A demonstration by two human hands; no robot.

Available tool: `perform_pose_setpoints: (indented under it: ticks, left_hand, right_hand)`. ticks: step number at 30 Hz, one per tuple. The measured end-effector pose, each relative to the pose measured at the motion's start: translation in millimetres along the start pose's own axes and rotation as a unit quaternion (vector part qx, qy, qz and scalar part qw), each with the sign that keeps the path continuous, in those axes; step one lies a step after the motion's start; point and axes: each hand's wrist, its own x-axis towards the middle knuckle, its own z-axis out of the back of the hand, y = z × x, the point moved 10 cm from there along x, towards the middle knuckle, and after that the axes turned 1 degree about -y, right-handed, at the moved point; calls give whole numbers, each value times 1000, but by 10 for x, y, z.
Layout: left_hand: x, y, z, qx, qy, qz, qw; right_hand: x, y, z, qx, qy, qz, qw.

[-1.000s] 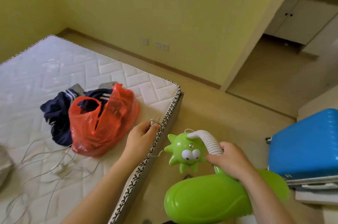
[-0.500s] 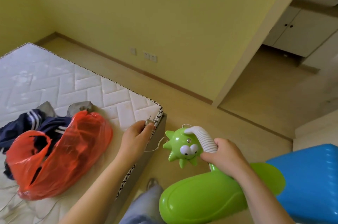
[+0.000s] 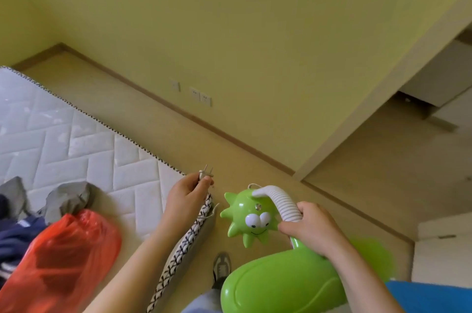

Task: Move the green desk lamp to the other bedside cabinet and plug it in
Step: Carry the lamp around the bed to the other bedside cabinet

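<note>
Right hand (image 3: 310, 229) wrapped around the white ribbed neck (image 3: 279, 201) of the green desk lamp (image 3: 281, 284), just behind the spiky cartoon head (image 3: 249, 218); neck is likely the easiest carry handle, base hangs low in front of the body. Left hand (image 3: 185, 200) pinches the plug (image 3: 205, 173), prongs pointing up and forward, thin cord (image 3: 209, 213) looping across to the lamp, probably held so it won't drag or snag on the mattress (image 3: 76, 144) corner beside it. Lamp is in the air over the floor (image 3: 255, 159), mid-carry; no bedside cabinet in view. Wall sockets (image 3: 200, 96) sit low ahead. Red bag (image 3: 58, 261) and clothes (image 3: 15, 236) lie on the mattress.
</note>
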Motion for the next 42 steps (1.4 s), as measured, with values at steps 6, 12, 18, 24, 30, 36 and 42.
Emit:
perform_pose_setpoints:
  ticks: [6, 12, 18, 24, 30, 36, 42]
  left_hand:
    - [817, -354, -43, -26, -29, 1, 999]
    - [1524, -567, -118, -30, -70, 13, 997]
    - [2207, -745, -187, -52, -132, 35, 989]
    - [2737, -1061, -330, -80, -195, 61, 976]
    - [3056, -1236, -323, -97, -268, 82, 955]
    - [3306, -1258, -68, -87, -332, 100, 934]
    - [3763, -1150, 377, -104, -378, 112, 913]
  right_hand:
    - [828, 463, 391, 1, 3, 21, 1000]
    - [1798, 846, 739, -17, 16, 43, 999]
    - [2731, 1336, 1041, -50, 58, 102, 992]
    - [3547, 1964, 1412, -89, 105, 173, 975]
    - [4156, 2550, 1577, -150, 129, 237, 951]
    - [4568, 3167, 1461, -179, 167, 276, 929]
    - [4926, 3884, 1094, -192, 217, 302, 908]
